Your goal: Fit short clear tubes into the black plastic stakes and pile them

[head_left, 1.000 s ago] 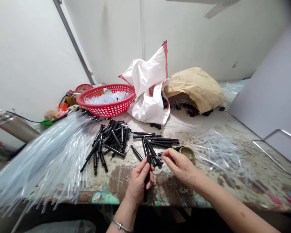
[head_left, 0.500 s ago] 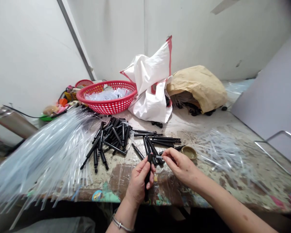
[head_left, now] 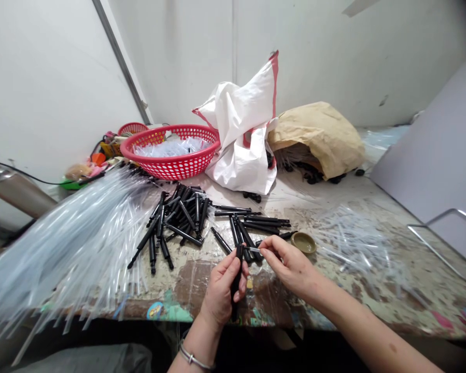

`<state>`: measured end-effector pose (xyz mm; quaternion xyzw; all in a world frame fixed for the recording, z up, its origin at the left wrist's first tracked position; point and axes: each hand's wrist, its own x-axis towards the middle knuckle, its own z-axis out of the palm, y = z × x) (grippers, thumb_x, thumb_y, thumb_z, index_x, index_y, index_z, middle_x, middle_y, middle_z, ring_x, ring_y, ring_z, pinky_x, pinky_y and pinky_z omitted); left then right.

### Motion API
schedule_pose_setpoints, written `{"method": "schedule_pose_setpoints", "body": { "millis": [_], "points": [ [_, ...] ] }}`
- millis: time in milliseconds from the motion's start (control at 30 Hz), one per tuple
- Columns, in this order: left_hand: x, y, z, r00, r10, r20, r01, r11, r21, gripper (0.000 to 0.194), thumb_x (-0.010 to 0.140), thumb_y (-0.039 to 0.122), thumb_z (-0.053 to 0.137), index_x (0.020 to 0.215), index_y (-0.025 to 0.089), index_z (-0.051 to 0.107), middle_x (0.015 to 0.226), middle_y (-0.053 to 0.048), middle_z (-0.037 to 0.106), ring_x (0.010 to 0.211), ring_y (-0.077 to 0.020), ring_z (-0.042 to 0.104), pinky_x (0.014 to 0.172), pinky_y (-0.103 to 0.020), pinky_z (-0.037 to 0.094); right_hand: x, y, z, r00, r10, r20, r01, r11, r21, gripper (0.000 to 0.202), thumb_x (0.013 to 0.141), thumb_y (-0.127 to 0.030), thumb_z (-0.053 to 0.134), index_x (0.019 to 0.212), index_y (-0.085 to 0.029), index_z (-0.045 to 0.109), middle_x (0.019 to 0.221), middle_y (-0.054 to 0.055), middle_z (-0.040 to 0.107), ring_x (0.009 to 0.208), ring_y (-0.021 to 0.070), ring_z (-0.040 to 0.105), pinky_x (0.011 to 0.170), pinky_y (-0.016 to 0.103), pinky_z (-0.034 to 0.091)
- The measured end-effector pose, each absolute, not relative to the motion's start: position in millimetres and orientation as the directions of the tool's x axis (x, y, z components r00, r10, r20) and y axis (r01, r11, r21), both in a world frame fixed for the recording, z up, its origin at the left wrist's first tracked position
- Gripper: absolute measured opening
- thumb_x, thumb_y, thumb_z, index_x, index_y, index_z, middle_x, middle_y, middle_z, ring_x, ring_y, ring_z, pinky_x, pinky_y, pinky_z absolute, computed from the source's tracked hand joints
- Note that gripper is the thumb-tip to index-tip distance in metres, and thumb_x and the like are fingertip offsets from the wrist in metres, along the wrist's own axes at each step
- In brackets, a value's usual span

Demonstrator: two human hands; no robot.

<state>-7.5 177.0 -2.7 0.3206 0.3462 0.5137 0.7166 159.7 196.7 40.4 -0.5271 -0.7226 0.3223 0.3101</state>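
My left hand (head_left: 222, 282) is closed around a black plastic tube (head_left: 237, 280), held nearly upright near the table's front edge. My right hand (head_left: 285, 261) pinches a short clear plastic tube (head_left: 252, 249) between thumb and fingertips. The clear tube's left end meets the black tube near its top; whether it sits inside cannot be made out. Just beyond my hands lie loose black tubes (head_left: 266, 223), and a larger heap of black tubes (head_left: 186, 215) spreads to the left. A small olive-brown dish (head_left: 304, 242) stands beyond my right hand.
Short clear tubes (head_left: 359, 243) are scattered at right. Long clear tubes (head_left: 73, 233) cover the left side and overhang the front edge. Behind stand a red basket (head_left: 170, 166), a white sack (head_left: 240, 129) and a tan paper bag (head_left: 318, 134). A white panel with a wire handle (head_left: 431, 228) borders the right.
The camera view has shifted slightly. Both hands keep their grips, with the clear tube still at the black tube's upper end.
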Motion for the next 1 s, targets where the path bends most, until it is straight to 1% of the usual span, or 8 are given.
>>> {"method": "schedule_pose_setpoints", "body": {
  "millis": [100, 200, 300, 433, 633, 800, 933, 1000],
  "points": [
    [-8.2, 176.3, -3.6, 0.246, 0.953, -0.179, -0.498, 0.283, 0.82, 0.038, 0.079, 0.036, 0.06, 0.111, 0.016, 0.059, 0.071, 0.0, 0.053, 0.041, -0.0025, 0.039, 0.032, -0.014, 0.019, 159.0, 197.6, 38.6, -0.264, 0.959, 0.103, 0.564, 0.24, -0.79, 0.016, 0.088, -0.03, 0.038, 0.085, -0.02, 0.049, 0.071, -0.001, 0.055, 0.064, 0.0129, 0.05, 0.06, 0.024, 0.039],
    [-8.4, 175.7, -5.0, 0.252, 0.95, -0.184, -0.478, 0.288, 0.83, 0.04, 0.079, 0.036, 0.06, 0.114, 0.016, 0.058, 0.071, 0.0, 0.053, 0.041, -0.0029, 0.04, 0.032, -0.015, 0.021, 158.2, 197.0, 35.2, -0.346, 0.934, 0.085, 0.579, 0.284, -0.764, 0.021, 0.09, -0.032, 0.036, 0.085, -0.02, 0.052, 0.076, 0.002, 0.059, 0.07, 0.0145, 0.054, 0.065, 0.026, 0.04],
    [-7.9, 175.6, -5.6, 0.262, 0.948, -0.179, -0.478, 0.288, 0.83, 0.039, 0.081, 0.036, 0.058, 0.114, 0.016, 0.057, 0.07, 0.0, 0.052, 0.042, -0.0027, 0.039, 0.032, -0.014, 0.021, 156.4, 196.0, 33.1, -0.395, 0.916, 0.073, 0.598, 0.316, -0.737, 0.026, 0.091, -0.031, 0.034, 0.08, -0.019, 0.054, 0.075, 0.003, 0.061, 0.07, 0.0152, 0.055, 0.065, 0.026, 0.04],
    [-6.6, 176.2, -4.5, 0.296, 0.937, -0.184, -0.467, 0.31, 0.828, 0.037, 0.081, 0.038, 0.057, 0.11, 0.015, 0.056, 0.068, 0.002, 0.051, 0.04, -0.0018, 0.033, 0.032, -0.014, 0.019, 154.8, 197.0, 34.3, -0.382, 0.92, 0.09, 0.599, 0.32, -0.734, 0.027, 0.091, -0.029, 0.034, 0.077, -0.018, 0.054, 0.073, 0.003, 0.06, 0.069, 0.0146, 0.055, 0.065, 0.025, 0.04],
    [-5.3, 176.8, -3.6, 0.375, 0.9, -0.221, -0.422, 0.378, 0.824, 0.024, 0.083, 0.036, 0.054, 0.093, 0.014, 0.057, 0.064, 0.004, 0.047, 0.039, -0.0004, 0.027, 0.033, -0.012, 0.018, 158.5, 198.8, 35.3, -0.407, 0.91, 0.079, 0.655, 0.352, -0.669, 0.028, 0.09, -0.027, 0.033, 0.073, -0.017, 0.054, 0.07, 0.004, 0.06, 0.067, 0.0152, 0.054, 0.062, 0.026, 0.039],
    [-5.2, 178.6, -2.4, 0.387, 0.883, -0.267, -0.396, 0.42, 0.817, 0.025, 0.082, 0.039, 0.056, 0.085, 0.014, 0.055, 0.063, 0.004, 0.046, 0.038, 0.0, 0.026, 0.032, -0.012, 0.017, 156.5, 198.8, 31.0, -0.403, 0.913, 0.067, 0.709, 0.358, -0.607, 0.029, 0.089, -0.027, 0.031, 0.072, -0.018, 0.052, 0.068, 0.005, 0.058, 0.064, 0.0162, 0.052, 0.061, 0.028, 0.038],
    [-2.1, 176.3, -4.2, 0.337, 0.907, -0.253, -0.395, 0.38, 0.837, 0.026, 0.082, 0.041, 0.054, 0.084, 0.015, 0.055, 0.062, 0.004, 0.046, 0.038, -0.0006, 0.027, 0.032, -0.012, 0.017, 151.4, 199.9, 24.7, -0.38, 0.923, 0.062, 0.673, 0.322, -0.666, 0.032, 0.09, -0.03, 0.028, 0.069, -0.018, 0.049, 0.066, 0.004, 0.056, 0.062, 0.016, 0.052, 0.06, 0.028, 0.039],
    [0.5, 172.6, -5.8, 0.282, 0.93, -0.237, -0.345, 0.329, 0.879, 0.03, 0.082, 0.043, 0.054, 0.094, 0.015, 0.057, 0.064, 0.004, 0.047, 0.038, -0.0011, 0.03, 0.032, -0.013, 0.021, 151.1, 200.3, 20.9, -0.371, 0.926, 0.075, 0.624, 0.308, -0.718, 0.034, 0.092, -0.031, 0.027, 0.073, -0.018, 0.052, 0.07, 0.004, 0.058, 0.066, 0.0165, 0.054, 0.063, 0.029, 0.042]
  ]
}}
